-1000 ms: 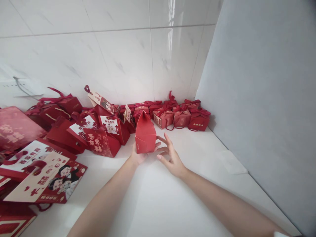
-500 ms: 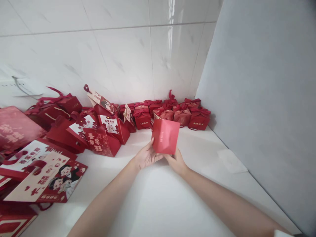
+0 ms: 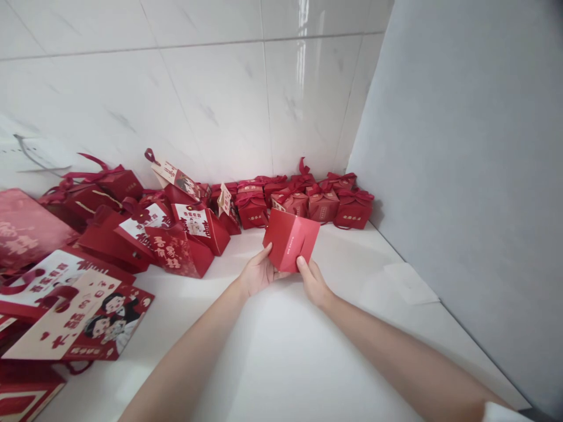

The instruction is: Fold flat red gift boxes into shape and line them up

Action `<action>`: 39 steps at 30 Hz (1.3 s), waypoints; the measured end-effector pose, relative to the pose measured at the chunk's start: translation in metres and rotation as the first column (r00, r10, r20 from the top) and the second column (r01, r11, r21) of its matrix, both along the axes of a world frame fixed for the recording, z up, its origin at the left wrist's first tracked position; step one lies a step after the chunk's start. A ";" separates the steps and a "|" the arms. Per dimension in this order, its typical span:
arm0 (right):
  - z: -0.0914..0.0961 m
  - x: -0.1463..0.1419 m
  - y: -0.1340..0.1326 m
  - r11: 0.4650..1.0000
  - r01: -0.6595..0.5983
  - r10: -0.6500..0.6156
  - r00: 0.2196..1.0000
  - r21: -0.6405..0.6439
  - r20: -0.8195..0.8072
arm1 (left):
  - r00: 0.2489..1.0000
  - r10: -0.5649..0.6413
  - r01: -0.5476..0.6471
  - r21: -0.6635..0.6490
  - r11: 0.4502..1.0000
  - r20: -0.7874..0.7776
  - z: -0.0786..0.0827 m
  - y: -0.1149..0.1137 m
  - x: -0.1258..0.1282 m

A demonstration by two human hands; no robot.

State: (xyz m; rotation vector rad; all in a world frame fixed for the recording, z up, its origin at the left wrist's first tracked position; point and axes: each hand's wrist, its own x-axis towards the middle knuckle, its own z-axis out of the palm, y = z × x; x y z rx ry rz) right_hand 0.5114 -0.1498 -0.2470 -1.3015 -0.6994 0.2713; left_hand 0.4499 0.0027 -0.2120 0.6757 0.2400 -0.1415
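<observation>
Both my hands hold a small red paper box (image 3: 291,239) above the white counter (image 3: 281,351). My left hand (image 3: 257,274) grips its lower left side with the thumb up on the box's face. My right hand (image 3: 312,283) holds the bottom right, thumb pressed on the front. The box is tilted, one corner toward me, with a slit in its front face. Just behind it, a row of small red boxes tied with ribbons (image 3: 308,199) lines the tiled wall.
Red gift bags and boxes with printed cards (image 3: 176,234) are heaped at the left. Flat red and white cards with cartoon figures (image 3: 74,316) lie at the near left. A grey panel (image 3: 461,176) closes the right side. A white tiled wall (image 3: 220,105) stands behind.
A second ago only my left hand held the box with a pointed flap up. Both hands have since closed on it, turned it and shifted it to the right.
</observation>
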 end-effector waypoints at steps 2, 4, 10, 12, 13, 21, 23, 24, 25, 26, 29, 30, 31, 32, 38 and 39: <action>-0.001 0.000 0.000 1.000 -0.014 0.014 1.000 0.000 -0.001 | 1.000 -0.015 0.015 0.003 1.000 0.012 -0.001 0.000 0.000; -0.002 0.000 0.000 0.999 -0.031 0.031 1.000 0.012 -0.001 | 0.999 -0.037 0.037 0.001 0.999 0.016 -0.002 0.001 0.000; 0.000 0.003 0.005 0.992 -0.124 0.122 0.988 -0.024 -0.091 | 0.999 -0.003 0.001 0.036 0.999 0.053 -0.008 0.005 0.002; 0.000 0.005 0.009 0.990 -0.131 0.127 0.988 -0.050 -0.085 | 0.998 0.031 -0.034 0.064 0.997 0.047 -0.008 0.003 0.004; -0.001 0.006 0.011 0.992 -0.111 0.108 0.992 -0.062 -0.063 | 0.998 0.049 -0.052 0.079 0.996 0.041 -0.008 0.002 0.004; -0.015 0.012 0.018 0.995 -0.042 0.041 0.999 -0.092 -0.013 | 0.995 0.092 -0.097 0.136 0.986 0.045 -0.007 0.003 0.008; -0.013 0.011 0.018 0.994 -0.048 0.047 0.999 -0.101 -0.016 | 0.992 0.120 -0.125 0.148 0.981 0.043 -0.009 0.005 0.009; -0.010 0.010 0.018 0.993 -0.049 0.047 0.999 -0.105 -0.014 | 0.990 0.133 -0.138 0.152 0.979 0.043 -0.010 0.006 0.009; -0.008 0.009 0.018 0.993 -0.055 0.053 0.998 -0.107 -0.014 | 0.988 0.147 -0.152 0.156 0.976 0.042 -0.011 0.007 0.009; -0.004 0.008 0.017 0.993 -0.071 0.070 0.997 -0.099 -0.018 | 0.986 0.161 -0.165 0.160 0.973 0.040 -0.012 0.008 0.009; 0.005 0.007 0.015 0.987 -0.161 0.161 0.987 -0.005 -0.012 | 0.984 0.174 -0.177 0.169 0.970 0.033 -0.014 0.010 0.009; 0.009 0.007 0.013 0.980 -0.194 0.194 0.981 0.036 -0.005 | 0.984 0.174 -0.178 0.171 0.969 0.036 -0.014 0.010 0.008; 0.011 0.008 0.011 0.972 -0.226 0.227 0.974 0.068 -0.001 | 0.984 0.176 -0.180 0.170 0.969 0.038 -0.014 0.010 0.007; 0.014 0.009 0.010 0.963 -0.254 0.255 0.967 0.084 -0.002 | 0.982 0.183 -0.187 0.168 0.968 0.042 -0.014 0.009 0.006; 0.024 0.012 0.001 0.946 -0.317 0.321 0.944 0.061 -0.072 | 0.953 0.298 -0.303 0.192 0.934 0.054 -0.006 -0.002 -0.005; 0.024 0.010 0.002 0.953 -0.297 0.301 0.951 0.055 -0.071 | 0.946 0.318 -0.323 0.197 0.926 0.056 -0.005 -0.004 -0.007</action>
